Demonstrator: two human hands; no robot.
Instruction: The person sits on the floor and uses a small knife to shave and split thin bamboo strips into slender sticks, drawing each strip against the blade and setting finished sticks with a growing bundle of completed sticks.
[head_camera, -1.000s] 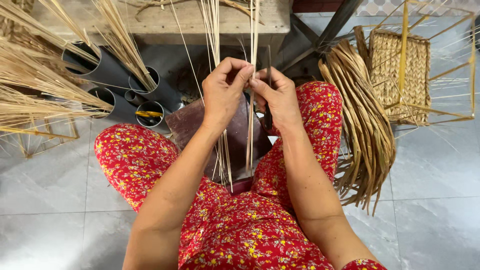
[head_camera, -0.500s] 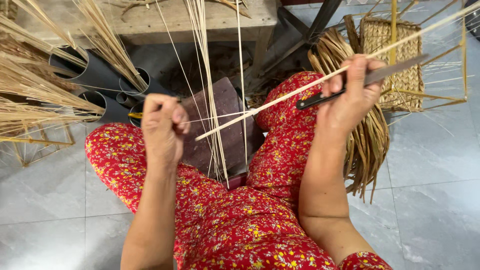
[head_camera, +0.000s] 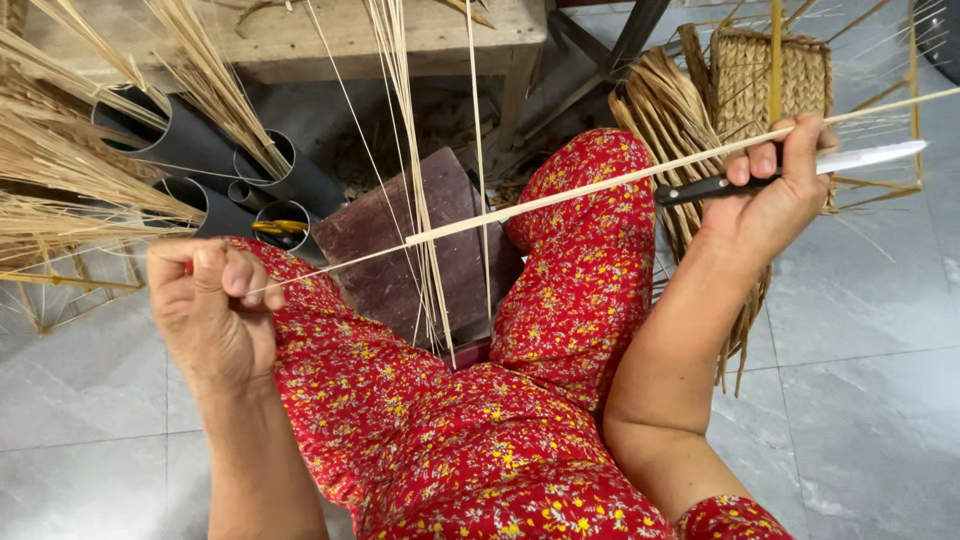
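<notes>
We see the long pale split reed strip (head_camera: 560, 198) running diagonally above the dark wooden block (head_camera: 420, 240). Our left hand (head_camera: 215, 310) pinches its lower end; our right hand (head_camera: 775, 195) grips its upper part, seemingly together with a black-handled knife (head_camera: 800, 170).

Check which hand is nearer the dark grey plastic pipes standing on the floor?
Left. The left hand sits just below the dark grey plastic pipes; the right hand, gripping a knife, is far across the lap.

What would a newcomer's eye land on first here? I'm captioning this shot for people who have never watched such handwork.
First, the long pale strip stretched slantwise across the middle, pinched in the left hand low on the left and in the right hand high on the right, which also grips a black-handled knife. Beneath it, bright red flowered trousers fill the lower centre.
</notes>
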